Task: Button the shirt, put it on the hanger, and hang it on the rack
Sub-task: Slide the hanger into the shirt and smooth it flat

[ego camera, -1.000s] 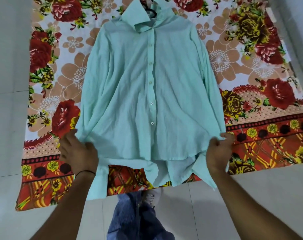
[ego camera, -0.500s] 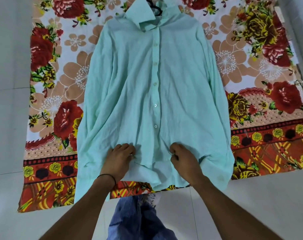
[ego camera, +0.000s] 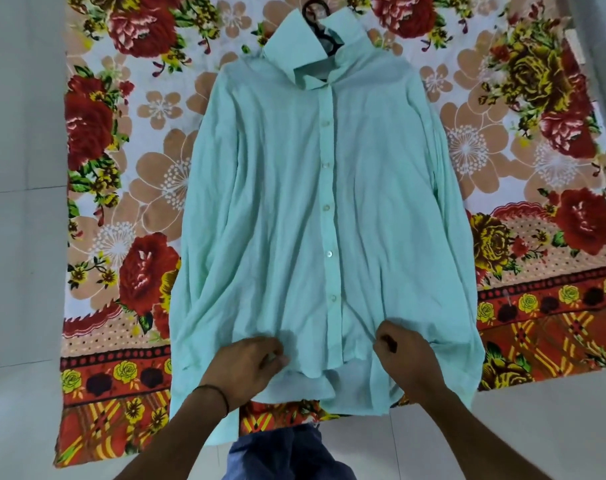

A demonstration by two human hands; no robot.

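Mint-green long-sleeved cotton shirt (ego camera: 287,202) lies flat, buttoned, on the floral red-and-beige bedsheet (ego camera: 121,140), collar toward the far edge, hem hanging over the near edge onto the white tiled floor (ego camera: 17,271). Black hanger hook (ego camera: 311,11) pokes out of the collar. Left hand (ego camera: 249,365) and right hand (ego camera: 403,356), fingers curled, each pinch front fabric near the hem.

Single wide-angle view from the person's head, facing forward and steeply down at the floor (ego camera: 21,140), close over a shirt (ego camera: 280,209) spread on a floral sheet (ego camera: 128,174) filling most of the frame.
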